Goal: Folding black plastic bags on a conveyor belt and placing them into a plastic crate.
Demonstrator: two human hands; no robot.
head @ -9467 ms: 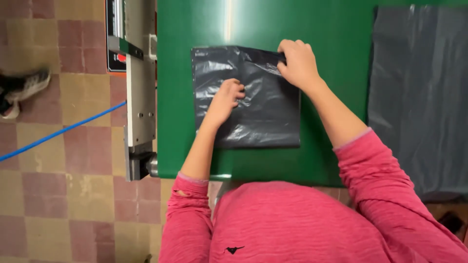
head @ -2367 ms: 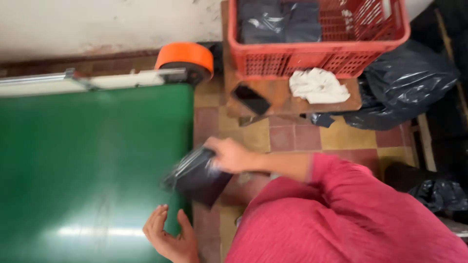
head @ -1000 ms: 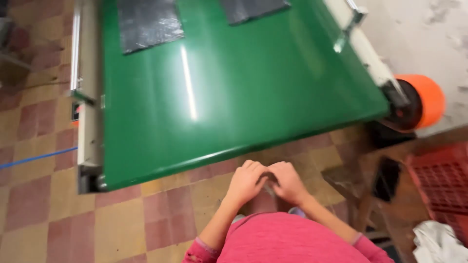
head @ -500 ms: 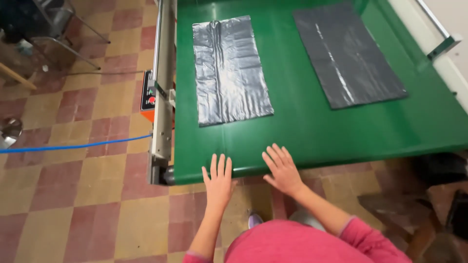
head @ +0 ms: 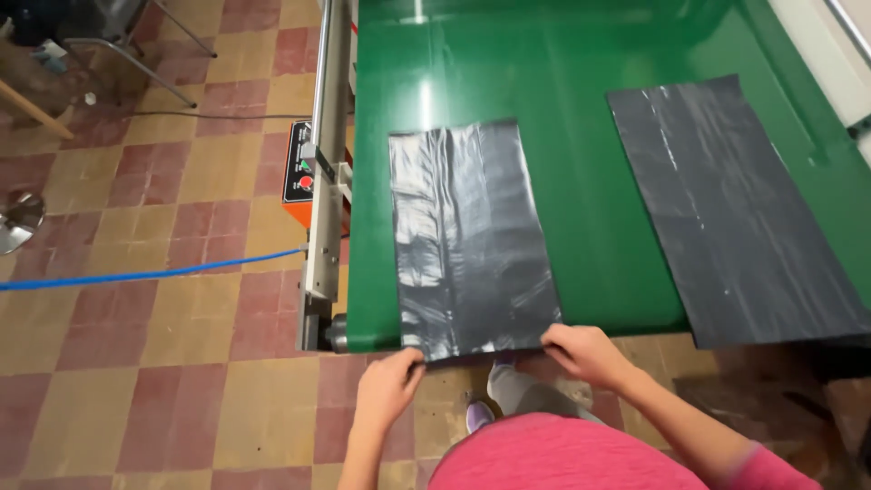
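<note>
Hands pinching near edge of dark plastic bag (head: 467,245), left hand (head: 387,388), right hand (head: 581,352), green belt (head: 590,181)

Bright overhead light glares in a white streak on the glossy green conveyor belt (head: 590,136) and sheens the crinkled dark plastic sheet (head: 467,245); focus stays sharp, shadows soft.

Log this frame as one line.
left hand: grips bag corner | right hand: grips other corner | grey bag: flat on green belt
</note>
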